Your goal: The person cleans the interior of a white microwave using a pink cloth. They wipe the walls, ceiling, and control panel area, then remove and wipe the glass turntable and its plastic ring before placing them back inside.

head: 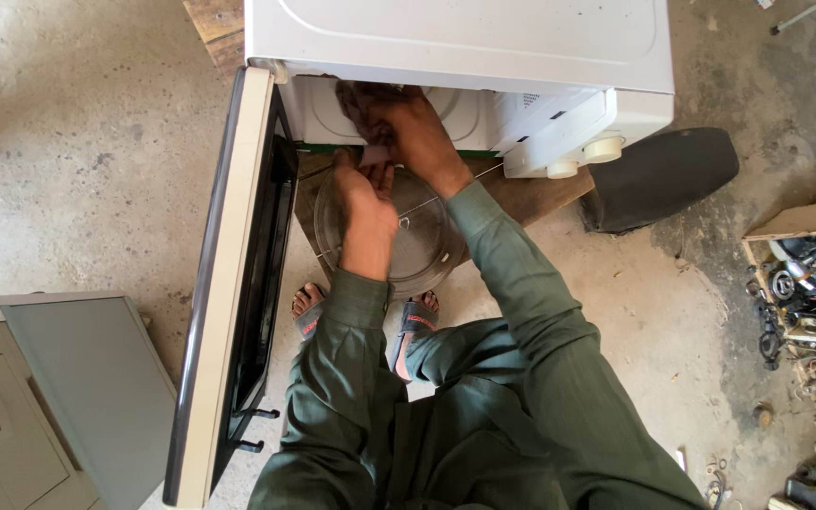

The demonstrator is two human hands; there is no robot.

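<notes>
Wiping inside the white microwave [455, 38]: the right hand [408, 123] grips a dark cloth [365, 99], the left hand [365, 194] pinches something small over the glass turntable plate [427, 246].

White microwave [465, 38] with cream knobs [603, 147]; door [229, 283] cream-edged, black inside. Clear glass plate [427, 236]. Dark green sleeves [512, 274]. Black sandals [309, 321] with red trim. Grey speckled concrete floor [77, 142]. Brown wooden board [219, 33]. Black seat [658, 175]. Pale grey cabinet [59, 397].
</notes>
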